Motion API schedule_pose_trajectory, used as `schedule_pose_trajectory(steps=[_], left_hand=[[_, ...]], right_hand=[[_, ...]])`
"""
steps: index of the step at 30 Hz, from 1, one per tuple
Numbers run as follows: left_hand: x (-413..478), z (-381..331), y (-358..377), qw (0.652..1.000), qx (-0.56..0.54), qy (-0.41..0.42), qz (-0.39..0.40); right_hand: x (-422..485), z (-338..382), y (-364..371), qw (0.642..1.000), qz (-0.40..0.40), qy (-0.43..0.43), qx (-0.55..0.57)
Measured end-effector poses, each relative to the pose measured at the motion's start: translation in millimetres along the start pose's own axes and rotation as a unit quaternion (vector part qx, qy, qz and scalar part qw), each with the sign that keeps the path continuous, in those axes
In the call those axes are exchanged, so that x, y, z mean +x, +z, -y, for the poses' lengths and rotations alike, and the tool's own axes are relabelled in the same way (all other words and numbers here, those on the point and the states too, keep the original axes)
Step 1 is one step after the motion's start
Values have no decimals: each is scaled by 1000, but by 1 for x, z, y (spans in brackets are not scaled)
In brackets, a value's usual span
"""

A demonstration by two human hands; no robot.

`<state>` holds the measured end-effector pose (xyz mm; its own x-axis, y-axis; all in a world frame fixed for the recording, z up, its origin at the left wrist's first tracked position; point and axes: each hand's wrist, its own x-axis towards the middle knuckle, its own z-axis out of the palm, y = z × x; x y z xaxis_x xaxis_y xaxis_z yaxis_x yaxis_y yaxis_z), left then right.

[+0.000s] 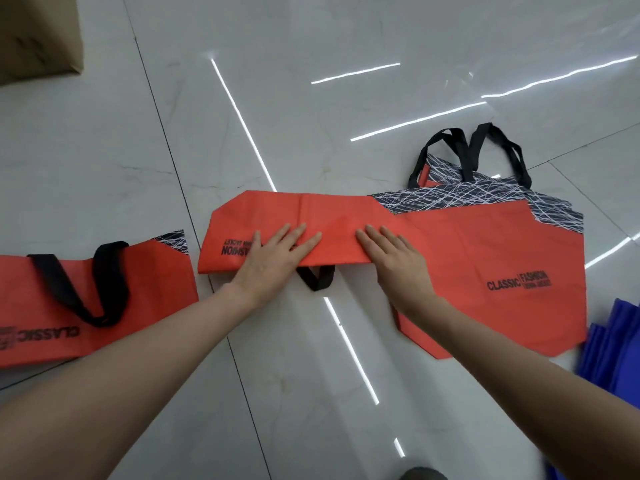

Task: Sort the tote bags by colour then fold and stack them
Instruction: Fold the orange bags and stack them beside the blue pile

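A red tote bag folded into a long strip (277,213) lies on the white tiled floor at the centre, a black handle loop (317,278) poking out from under its near edge. My left hand (273,252) presses flat on the strip's left part, over black lettering. My right hand (394,254) presses flat on its right end, fingers straight. The strip's right end overlaps an unfolded red tote bag (502,251) with a black-and-white line pattern and black handles (471,150). Another red tote bag (86,306), folded with black handles on top, lies at the left.
Blue tote bags (613,344) lie at the right edge. A brown cardboard box (38,32) stands at the top left corner. The glossy floor (311,98) shows bright light reflections. A dark shoe tip (422,474) shows at the bottom edge.
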<state>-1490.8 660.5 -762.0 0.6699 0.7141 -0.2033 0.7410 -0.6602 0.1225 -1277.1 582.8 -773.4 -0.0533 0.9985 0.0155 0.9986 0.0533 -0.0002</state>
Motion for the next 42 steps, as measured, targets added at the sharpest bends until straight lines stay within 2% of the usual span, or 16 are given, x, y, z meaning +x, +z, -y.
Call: schedule_pose_trajectory(steps=[5, 7, 9, 11, 15, 18, 19, 21, 25, 28, 30, 32, 36, 38, 40, 42], left_hand=[[38, 3, -56, 989, -57, -32, -132], [38, 3, -57, 980, -25, -12, -197], [30, 3, -47, 970, 51, 24, -234], [18, 1, -26, 973, 104, 57, -198], [-6, -3, 21, 984, 143, 104, -37], [-21, -2, 40, 984, 77, 94, 133], [-26, 0, 43, 981, 51, 97, 163], [-32, 6, 44, 981, 36, 113, 152], [-19, 17, 44, 995, -30, 89, 30], [-6, 18, 59, 998, 4, 59, -28], [-5, 21, 72, 999, -20, -20, -30], [-7, 27, 84, 994, -45, -95, -30], [-9, 30, 90, 994, -30, -88, -54], [-7, 30, 94, 993, -19, -95, -75], [-7, 30, 98, 990, -26, -111, -86], [-8, 31, 100, 987, -27, -121, -100]], right_hand=[[34, -11, -40, 984, -168, 48, 35], [36, -12, -51, 975, -218, 42, 23], [26, -13, -45, 966, -255, 32, -1], [3, -12, -22, 973, -230, 19, -13], [-44, -3, 25, 1000, -1, -26, -4], [-58, -1, 32, 991, 112, -67, -1], [-59, -1, 34, 989, 127, -78, 2], [-54, 8, 32, 992, 107, -71, 16], [-17, 42, 36, 997, 18, 31, 68], [6, 67, 52, 996, 22, 19, 87], [9, 68, 64, 996, 38, 6, 75], [4, 56, 76, 997, 20, 22, 68], [11, 34, 79, 989, -63, 113, 69], [31, 29, 74, 972, -90, 200, 81], [54, 27, 67, 950, -65, 288, 106], [74, 29, 63, 948, -43, 296, 105]])
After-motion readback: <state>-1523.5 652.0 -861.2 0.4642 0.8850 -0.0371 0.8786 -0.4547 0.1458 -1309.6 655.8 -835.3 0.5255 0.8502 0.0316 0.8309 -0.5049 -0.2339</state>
